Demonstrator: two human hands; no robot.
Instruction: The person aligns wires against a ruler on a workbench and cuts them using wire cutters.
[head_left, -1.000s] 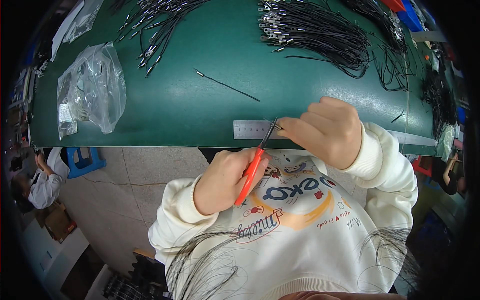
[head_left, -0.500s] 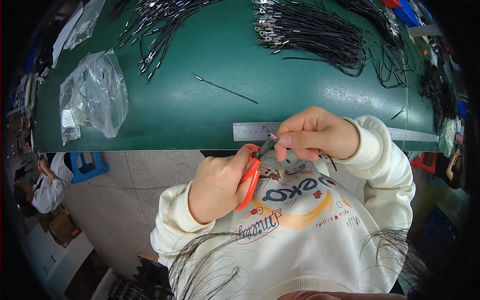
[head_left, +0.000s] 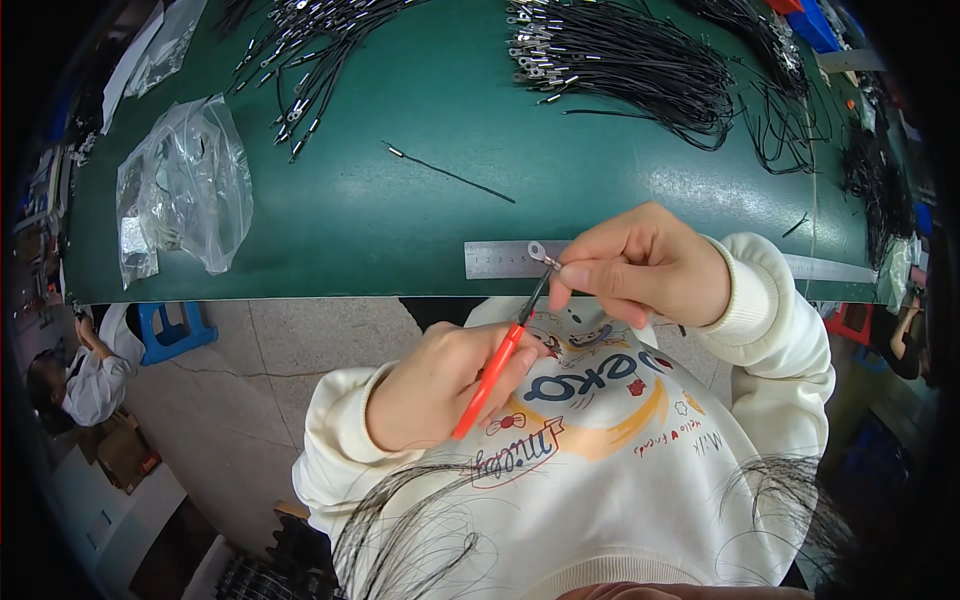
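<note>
1. Holding a silver ring terminal in the right hand, eye tilted up and leftward, across the visible left stretch of the steel ruler as seen from above.
2. Pinching that terminal narrowly, thumb against forefinger, at the end away from the eye.
3. Gripping a red-handled tool in the left hand, fingers wrapped about the handle, on the near side of the ruler.
4. Pointing the tool's dark tip up toward the ruler, right beside the terminal. Cannot tell the spread of the jaws from this edge-on view, nor any contact with the terminal.
5. Hiding the ruler's middle behind the right hand and the white sleeve.
6. Beyond the ruler, see a single black cord lying slantwise on the green table, metal piece at its left end.
7. Farther beyond, see a left bundle of cords with silver ends and, to its right, a thicker bundle of black cords.
8. Left of the ruler, note a crumpled clear plastic bag.
9. Nearer than the ruler and far left, note a blue stool and, past it, another person in white.
</note>
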